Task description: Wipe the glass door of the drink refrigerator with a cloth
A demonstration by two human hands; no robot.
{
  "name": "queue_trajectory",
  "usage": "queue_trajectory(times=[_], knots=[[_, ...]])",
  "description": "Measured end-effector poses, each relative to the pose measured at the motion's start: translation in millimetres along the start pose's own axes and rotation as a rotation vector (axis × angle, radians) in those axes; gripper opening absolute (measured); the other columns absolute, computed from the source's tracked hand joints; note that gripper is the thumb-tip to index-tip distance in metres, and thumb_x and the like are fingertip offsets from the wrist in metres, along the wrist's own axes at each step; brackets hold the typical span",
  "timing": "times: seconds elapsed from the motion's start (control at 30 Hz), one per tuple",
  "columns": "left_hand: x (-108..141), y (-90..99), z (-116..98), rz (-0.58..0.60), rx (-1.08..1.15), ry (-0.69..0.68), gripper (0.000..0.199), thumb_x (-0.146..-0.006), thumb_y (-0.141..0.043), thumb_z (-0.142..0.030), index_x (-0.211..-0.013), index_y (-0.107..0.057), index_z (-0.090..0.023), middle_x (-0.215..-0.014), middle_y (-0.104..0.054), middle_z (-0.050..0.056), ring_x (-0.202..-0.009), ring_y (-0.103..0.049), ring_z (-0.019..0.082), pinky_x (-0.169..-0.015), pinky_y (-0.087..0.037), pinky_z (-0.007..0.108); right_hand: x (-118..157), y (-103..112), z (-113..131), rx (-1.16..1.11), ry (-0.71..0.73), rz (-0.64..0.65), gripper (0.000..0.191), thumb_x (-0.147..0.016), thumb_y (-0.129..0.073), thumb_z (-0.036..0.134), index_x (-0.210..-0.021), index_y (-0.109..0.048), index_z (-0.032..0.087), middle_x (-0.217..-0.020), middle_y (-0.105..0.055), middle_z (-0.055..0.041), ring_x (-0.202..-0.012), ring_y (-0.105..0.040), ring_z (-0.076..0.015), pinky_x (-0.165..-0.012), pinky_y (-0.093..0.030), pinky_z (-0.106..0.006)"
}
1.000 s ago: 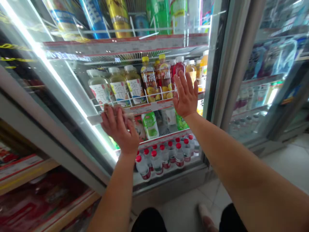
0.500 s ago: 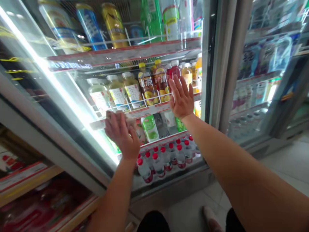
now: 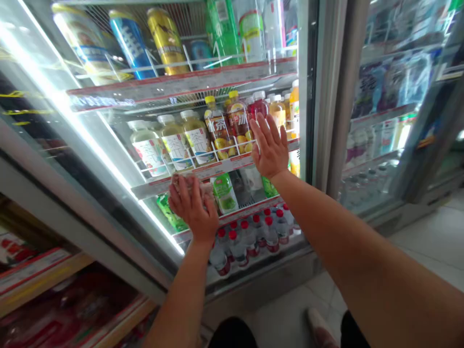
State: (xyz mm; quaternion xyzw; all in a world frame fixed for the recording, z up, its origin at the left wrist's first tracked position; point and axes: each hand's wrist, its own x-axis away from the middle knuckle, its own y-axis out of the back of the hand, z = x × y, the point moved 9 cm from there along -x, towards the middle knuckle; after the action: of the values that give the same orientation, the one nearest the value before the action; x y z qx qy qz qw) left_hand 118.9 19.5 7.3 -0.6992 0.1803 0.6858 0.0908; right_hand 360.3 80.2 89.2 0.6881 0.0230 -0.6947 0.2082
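A glass door (image 3: 246,193) of a lit drinks fridge stands in front of me. My left hand (image 3: 192,205) presses a crumpled, pale cloth (image 3: 207,189) to the glass at the height of the lower shelf; the palm covers most of the cloth. Higher up and to the right, my right hand (image 3: 270,150) lies flat on the glass with its fingers stretched out, holding nothing. Behind the glass, bottled teas (image 3: 197,137) line the middle shelf, and a green-and-white carton (image 3: 224,193) shows between my hands.
Cans (image 3: 166,41) fill the top shelf; red-capped water bottles (image 3: 237,249) stand at the bottom. On the right is a metal door frame (image 3: 335,96) and a second fridge (image 3: 380,121). A wooden shelf (image 3: 47,275) juts in at the lower left, above a tiled floor (image 3: 431,256).
My left hand has moved right and slightly down across the glass with the cloth, uncovering a green package on the lower shelf. The right hand stays at the same spot.
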Motion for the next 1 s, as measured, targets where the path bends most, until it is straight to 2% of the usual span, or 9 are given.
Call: queue_trajectory(times=[0.13, 0.27, 0.43, 0.53, 0.63, 0.73, 0.87, 0.93, 1.0], knots=[[6, -7.4, -12, 0.050, 0.012, -0.058, 0.050, -0.101, -0.051, -0.029, -0.150, -0.056, -0.020, -0.163, -0.041, 0.013, -0.158, -0.022, 0.034, -0.127, -0.014, 0.057, 0, -1, 0, 0.008, -0.003, 0.010, 0.065, -0.098, -0.035, 0.025, -0.163, -0.034, 0.022, -0.170, -0.030, -0.0023, -0.160, -0.018, -0.0245, -0.131, -0.016, -0.054], [5, 0.4, -18, 0.045, 0.023, -0.144, 0.048, -0.102, -0.052, -0.026, -0.149, -0.058, -0.021, -0.161, -0.045, 0.013, -0.157, -0.026, 0.032, -0.127, -0.020, 0.054, 1, 0, 0, 0.000, 0.006, 0.000, 0.064, -0.099, -0.035, 0.025, -0.163, -0.034, 0.023, -0.170, -0.031, -0.0022, -0.160, -0.019, -0.0245, -0.130, -0.017, -0.054], [0, 5.8, -13, 0.075, 0.005, -0.181, 0.049, -0.103, -0.052, -0.025, -0.152, -0.054, -0.024, -0.163, -0.043, 0.012, -0.157, -0.025, 0.031, -0.126, -0.022, 0.053, 2, 0, 1, -0.025, 0.018, -0.020, 0.063, -0.100, -0.034, 0.025, -0.163, -0.032, 0.023, -0.170, -0.031, -0.0023, -0.160, -0.019, -0.0240, -0.131, -0.016, -0.053], [-8, 5.2, -10, 0.050, -0.009, -0.168, 0.054, -0.102, -0.052, -0.025, -0.156, -0.048, -0.025, -0.165, -0.038, 0.011, -0.158, -0.024, 0.032, -0.126, -0.020, 0.057, 2, 0, 1, -0.016, 0.022, -0.021, 0.063, -0.100, -0.035, 0.026, -0.163, -0.034, 0.023, -0.170, -0.032, -0.0023, -0.160, -0.020, -0.0237, -0.131, -0.015, -0.053], [-12, 2.8, -12, -0.028, -0.016, -0.072, 0.058, -0.102, -0.052, -0.025, -0.159, -0.043, -0.024, -0.168, -0.031, 0.012, -0.158, -0.020, 0.035, -0.125, -0.016, 0.061, 2, -1, 0, -0.001, 0.020, -0.017, 0.062, -0.100, -0.035, 0.026, -0.162, -0.035, 0.023, -0.170, -0.032, -0.0028, -0.160, -0.020, -0.0237, -0.131, -0.016, -0.053], [-7, -12.3, -32, 0.013, 0.017, -0.068, 0.060, -0.101, -0.053, -0.025, -0.160, -0.042, -0.023, -0.169, -0.029, 0.012, -0.159, -0.015, 0.035, -0.126, -0.014, 0.061, 2, 1, 0, 0.013, 0.028, -0.045, 0.062, -0.100, -0.035, 0.026, -0.162, -0.036, 0.023, -0.169, -0.032, -0.0023, -0.160, -0.020, -0.0225, -0.130, -0.017, -0.052], [-2, -30.2, -63, 0.155, 0.050, -0.318, 0.065, -0.097, -0.060, -0.020, -0.159, -0.043, -0.026, -0.162, -0.044, 0.010, -0.158, -0.022, 0.030, -0.129, -0.016, 0.051, 2, 0, 0, 0.024, 0.038, -0.063, 0.061, -0.100, -0.035, 0.026, -0.161, -0.036, 0.023, -0.169, -0.033, -0.0024, -0.160, -0.021, -0.0216, -0.130, -0.018, -0.052], [-12, -21.3, -54, 0.101, 0.049, -0.331, 0.071, -0.096, -0.062, -0.021, -0.162, -0.035, -0.026, -0.163, -0.041, 0.011, -0.158, -0.022, 0.029, -0.130, -0.015, 0.050, 2, -1, 0, 0.022, 0.035, -0.065, 0.061, -0.100, -0.035, 0.026, -0.161, -0.037, 0.024, -0.169, -0.033, -0.0022, -0.160, -0.020, -0.0213, -0.130, -0.019, -0.052], [-28, -3.9, -30, -0.016, 0.081, -0.228, 0.077, -0.097, -0.064, -0.025, -0.164, -0.025, -0.023, -0.171, -0.024, 0.015, -0.160, -0.013, 0.032, -0.130, -0.015, 0.055, 3, 0, -1, 0.015, 0.034, -0.074, 0.061, -0.100, -0.035, 0.026, -0.161, -0.037, 0.024, -0.169, -0.033, -0.0021, -0.160, -0.020, -0.0213, -0.130, -0.019, -0.052]])
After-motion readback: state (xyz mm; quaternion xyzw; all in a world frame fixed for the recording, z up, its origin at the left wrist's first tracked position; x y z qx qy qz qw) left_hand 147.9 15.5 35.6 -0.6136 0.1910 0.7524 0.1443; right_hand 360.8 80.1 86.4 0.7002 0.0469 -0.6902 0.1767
